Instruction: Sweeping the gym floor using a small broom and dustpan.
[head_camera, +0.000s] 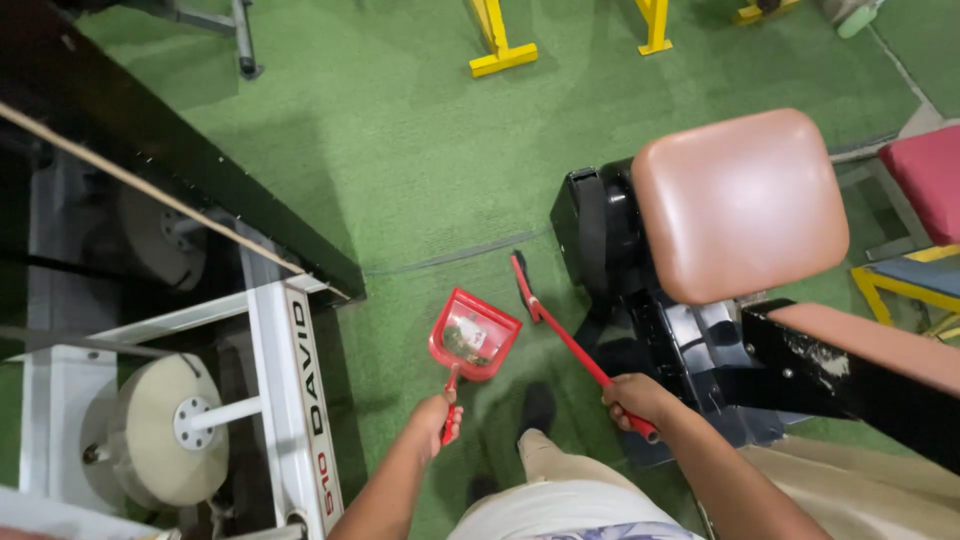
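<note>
The left hand (438, 412) sits at lower centre of the frame. Its fingers are closed around the handle of a red dustpan (473, 335). The pan is held low over the green turf floor (400, 140), mouth pointing toward the upper right, with some pale debris inside.

The right hand (636, 400) sits just right of centre, lower frame. Its fingers are wrapped tight around the red handle of a brush (560, 330). The handle runs diagonally up and left; the brush head rests near the floor just right of the dustpan mouth, close to it. Whether the two touch cannot be told.

A black machine base (600, 240) with a pink padded seat (740, 200) stands right of the brush. A white machine frame (275, 390) with round weight discs occupies the left frame. Yellow stands (497, 45) appear at the upper edge.
</note>
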